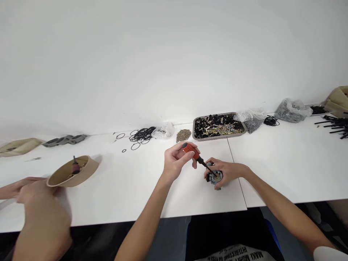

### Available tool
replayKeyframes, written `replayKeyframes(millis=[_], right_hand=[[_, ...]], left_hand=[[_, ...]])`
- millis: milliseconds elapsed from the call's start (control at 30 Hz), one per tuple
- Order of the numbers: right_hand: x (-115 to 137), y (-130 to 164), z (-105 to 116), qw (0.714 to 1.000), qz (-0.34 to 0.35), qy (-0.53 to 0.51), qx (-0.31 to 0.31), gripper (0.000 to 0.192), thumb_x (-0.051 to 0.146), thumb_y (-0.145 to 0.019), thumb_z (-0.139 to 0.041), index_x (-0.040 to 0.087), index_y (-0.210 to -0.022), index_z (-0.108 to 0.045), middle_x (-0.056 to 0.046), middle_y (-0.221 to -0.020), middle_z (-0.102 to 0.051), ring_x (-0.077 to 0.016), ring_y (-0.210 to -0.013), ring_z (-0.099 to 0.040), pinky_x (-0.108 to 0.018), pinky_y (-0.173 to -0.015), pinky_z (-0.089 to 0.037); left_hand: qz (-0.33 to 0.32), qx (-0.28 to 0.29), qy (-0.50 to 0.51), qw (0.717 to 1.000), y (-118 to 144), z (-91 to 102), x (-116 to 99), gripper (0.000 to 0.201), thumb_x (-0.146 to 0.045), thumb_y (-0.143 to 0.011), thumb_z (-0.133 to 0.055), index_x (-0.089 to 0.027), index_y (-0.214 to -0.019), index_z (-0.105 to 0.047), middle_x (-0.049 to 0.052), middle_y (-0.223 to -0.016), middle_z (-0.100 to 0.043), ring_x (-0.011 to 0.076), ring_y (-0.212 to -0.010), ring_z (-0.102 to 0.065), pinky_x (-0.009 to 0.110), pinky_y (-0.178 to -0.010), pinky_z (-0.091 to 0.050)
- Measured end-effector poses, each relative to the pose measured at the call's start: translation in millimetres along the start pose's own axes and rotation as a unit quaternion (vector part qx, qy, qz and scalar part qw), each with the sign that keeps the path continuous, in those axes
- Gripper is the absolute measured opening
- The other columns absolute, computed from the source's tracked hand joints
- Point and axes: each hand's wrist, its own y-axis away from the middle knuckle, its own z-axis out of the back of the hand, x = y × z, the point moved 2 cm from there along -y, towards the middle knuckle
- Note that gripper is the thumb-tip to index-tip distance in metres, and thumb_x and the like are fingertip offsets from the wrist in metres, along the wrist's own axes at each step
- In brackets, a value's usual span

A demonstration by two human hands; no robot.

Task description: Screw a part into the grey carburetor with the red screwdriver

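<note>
Landmark: the small metal part (214,177), sitting on the white table (130,188) near its front edge, just left of the seam between two tabletops.
Right hand (227,172): wraps the metal part from its right side, fingers curled round it and pressed against its body, holding it down on the table.
Left hand (176,159): up and to the left of the metal part, thumb and fingers pinching the orange handle of the screwdriver (197,156).
Screwdriver axis: runs from upper left down to lower right; the black shaft ends at the top face of the metal part, tip touching or just at it.
Nearer hand: the right, already on the part; the left reaches it only through the tool.
Behind the part: a tray (219,136) of black and brass pieces, a heap of small brass bits (183,135), loose black rings (141,136).
Far left of the part: another person's blurred hand (40,203) by a tan bowl (72,172).
</note>
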Motion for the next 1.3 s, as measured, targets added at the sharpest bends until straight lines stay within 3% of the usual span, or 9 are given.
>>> replayKeyframes(millis=[633,933,1133,1233,1300], right_hand=[[-0.3,0.3,0.1,1.000,0.005,-0.006,-0.008,0.045,0.036,-0.074,-0.083,0.030,-0.115,-0.068,-0.005,-0.134,-0.038,-0.0196,-0.119,-0.052,-0.029,-0.105,-0.046],[-2.2,-1.1,0.6,1.000,0.004,-0.012,0.003,0.048,0.041,-0.072,-0.084,0.029,-0.116,-0.067,-0.005,-0.134,-0.037,-0.0214,-0.121,-0.050,-0.033,-0.106,-0.044],[-2.3,-0.9,1.2,1.000,-0.007,-0.010,0.002,0.049,0.043,-0.072,-0.084,0.029,-0.116,-0.067,-0.005,-0.127,-0.040,-0.0206,-0.114,-0.050,-0.034,-0.103,-0.045],[-3.8,-1.0,1.2,1.000,0.003,-0.009,0.001,0.050,0.045,-0.072,-0.083,0.029,-0.117,-0.067,-0.005,-0.129,-0.040,-0.0230,-0.121,-0.046,-0.035,-0.105,-0.044],[-4.1,-0.9,1.4,1.000,0.011,-0.010,0.000,0.049,0.046,-0.073,-0.083,0.029,-0.117,-0.067,-0.005,-0.130,-0.040,-0.0229,-0.121,-0.046,-0.035,-0.105,-0.044]], left_hand=[[0.006,0.032,-0.025,0.999,-3.6,-6.2,-0.8,0.021,-0.030,-0.078,-0.077,-0.012,-0.088,-0.069,0.008,-0.078,-0.071,0.0167,-0.044,-0.063,0.033,-0.046,-0.053],[0.013,0.050,-0.034,0.998,-4.1,-6.9,-4.1,0.020,-0.028,-0.081,-0.073,-0.011,-0.090,-0.067,0.007,-0.080,-0.071,0.0146,-0.046,-0.063,0.030,-0.049,-0.053],[0.052,0.120,-0.064,0.989,-7.5,-17.6,-14.0,0.023,-0.027,-0.082,-0.073,-0.013,-0.099,-0.067,0.004,-0.079,-0.067,0.0104,-0.051,-0.062,0.025,-0.052,-0.053],[0.031,0.176,-0.072,0.981,-13.8,-21.6,-21.1,0.032,-0.026,-0.088,-0.067,-0.017,-0.119,-0.063,0.006,-0.088,-0.069,0.0105,-0.061,-0.064,0.022,-0.052,-0.053],[0.003,0.212,-0.085,0.974,-18.9,-24.9,-23.6,0.030,-0.026,-0.091,-0.062,-0.019,-0.121,-0.063,0.008,-0.098,-0.068,0.0127,-0.072,-0.067,0.023,-0.056,-0.055]])
